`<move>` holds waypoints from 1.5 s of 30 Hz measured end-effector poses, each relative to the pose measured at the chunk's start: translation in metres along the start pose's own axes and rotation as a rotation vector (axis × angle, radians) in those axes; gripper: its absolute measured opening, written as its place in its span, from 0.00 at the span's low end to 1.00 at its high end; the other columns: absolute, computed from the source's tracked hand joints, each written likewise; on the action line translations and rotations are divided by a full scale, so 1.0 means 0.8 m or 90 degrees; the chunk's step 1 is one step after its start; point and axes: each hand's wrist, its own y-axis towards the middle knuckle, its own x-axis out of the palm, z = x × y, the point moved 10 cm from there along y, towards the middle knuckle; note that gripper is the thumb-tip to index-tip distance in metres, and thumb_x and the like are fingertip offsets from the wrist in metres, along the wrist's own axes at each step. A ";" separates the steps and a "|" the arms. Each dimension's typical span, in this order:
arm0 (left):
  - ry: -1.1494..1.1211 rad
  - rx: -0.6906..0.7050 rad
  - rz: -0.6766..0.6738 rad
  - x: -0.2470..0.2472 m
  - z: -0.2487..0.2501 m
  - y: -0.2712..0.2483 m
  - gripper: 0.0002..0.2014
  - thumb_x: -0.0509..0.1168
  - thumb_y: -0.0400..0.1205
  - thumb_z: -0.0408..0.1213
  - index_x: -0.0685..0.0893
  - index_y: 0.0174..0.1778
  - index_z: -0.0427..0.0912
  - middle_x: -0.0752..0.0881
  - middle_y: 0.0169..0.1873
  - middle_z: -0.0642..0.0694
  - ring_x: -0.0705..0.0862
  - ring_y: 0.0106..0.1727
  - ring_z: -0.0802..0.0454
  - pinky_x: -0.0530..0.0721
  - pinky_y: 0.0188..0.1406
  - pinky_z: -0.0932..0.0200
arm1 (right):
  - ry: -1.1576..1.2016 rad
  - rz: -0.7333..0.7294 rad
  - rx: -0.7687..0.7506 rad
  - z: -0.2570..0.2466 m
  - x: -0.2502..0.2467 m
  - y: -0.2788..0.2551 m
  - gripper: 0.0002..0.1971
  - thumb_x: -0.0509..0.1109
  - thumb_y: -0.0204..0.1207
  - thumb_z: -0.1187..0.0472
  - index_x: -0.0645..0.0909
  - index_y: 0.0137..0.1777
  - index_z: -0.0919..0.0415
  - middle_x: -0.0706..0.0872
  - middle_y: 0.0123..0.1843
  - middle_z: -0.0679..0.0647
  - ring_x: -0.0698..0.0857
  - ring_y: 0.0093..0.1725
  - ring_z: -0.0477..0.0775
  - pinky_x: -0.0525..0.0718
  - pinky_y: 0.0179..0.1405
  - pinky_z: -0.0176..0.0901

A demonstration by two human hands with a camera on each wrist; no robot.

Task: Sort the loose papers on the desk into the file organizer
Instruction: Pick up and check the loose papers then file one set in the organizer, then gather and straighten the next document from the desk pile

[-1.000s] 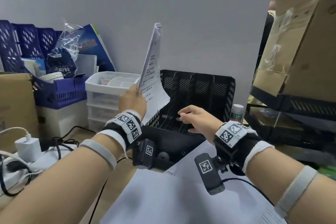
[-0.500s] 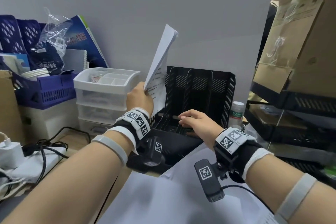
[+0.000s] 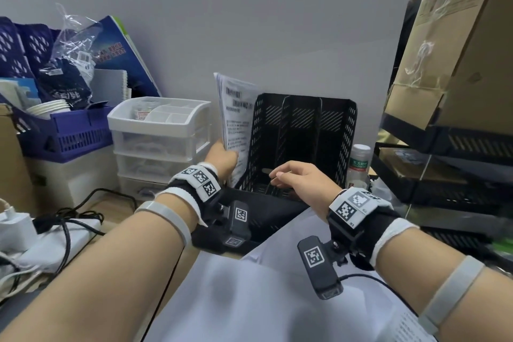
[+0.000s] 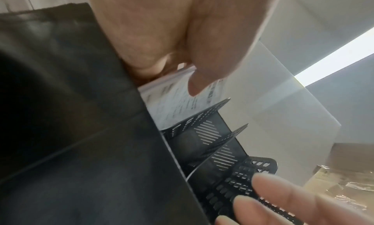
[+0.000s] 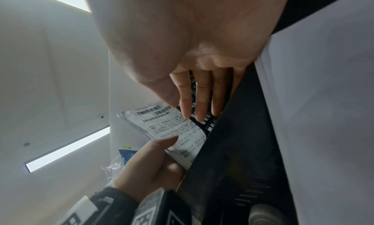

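Head view, centre of the frame: left hand (image 3: 223,157) grasps the printed paper sheaf (image 3: 236,119), right hand (image 3: 298,178) released on the black file organizer (image 3: 302,141); the sheaf may catch the left wall and buckle.

Wood-look desk (image 3: 116,211) is pretty packed: black mesh file organizer (image 3: 305,130) at the back wall, white drawer unit (image 3: 158,141) left of it, then a purple basket (image 3: 69,133), tangled cables (image 3: 69,219), and white loose sheets (image 3: 263,300) up front.
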 end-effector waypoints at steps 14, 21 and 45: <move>0.055 0.057 0.122 -0.090 -0.020 -0.119 0.07 0.66 0.82 0.34 0.80 0.54 0.46 0.87 0.50 0.43 0.88 0.54 0.40 0.88 0.56 0.45 | -0.115 -0.151 0.021 0.010 0.025 -0.130 0.09 0.69 0.80 0.63 0.88 0.56 0.62 0.93 0.51 0.59 0.92 0.47 0.53 0.84 0.52 0.43; 0.366 -0.152 -0.306 -0.057 -0.083 -0.268 0.13 0.71 0.82 0.46 0.84 0.63 0.55 0.84 0.57 0.52 0.82 0.62 0.49 0.88 0.60 0.42 | -0.394 -0.314 0.052 0.023 0.071 -0.242 0.21 0.75 0.76 0.47 0.82 0.68 0.48 0.86 0.64 0.48 0.85 0.65 0.50 0.77 0.69 0.43; 0.227 -0.204 -0.318 -0.089 -0.137 -0.328 0.11 0.73 0.81 0.31 0.85 0.58 0.39 0.82 0.49 0.39 0.80 0.35 0.52 0.78 0.27 0.61 | -0.686 -0.357 -0.011 0.018 0.142 -0.307 0.37 0.79 0.68 0.39 0.72 0.77 0.43 0.77 0.74 0.46 0.76 0.72 0.54 0.73 0.67 0.50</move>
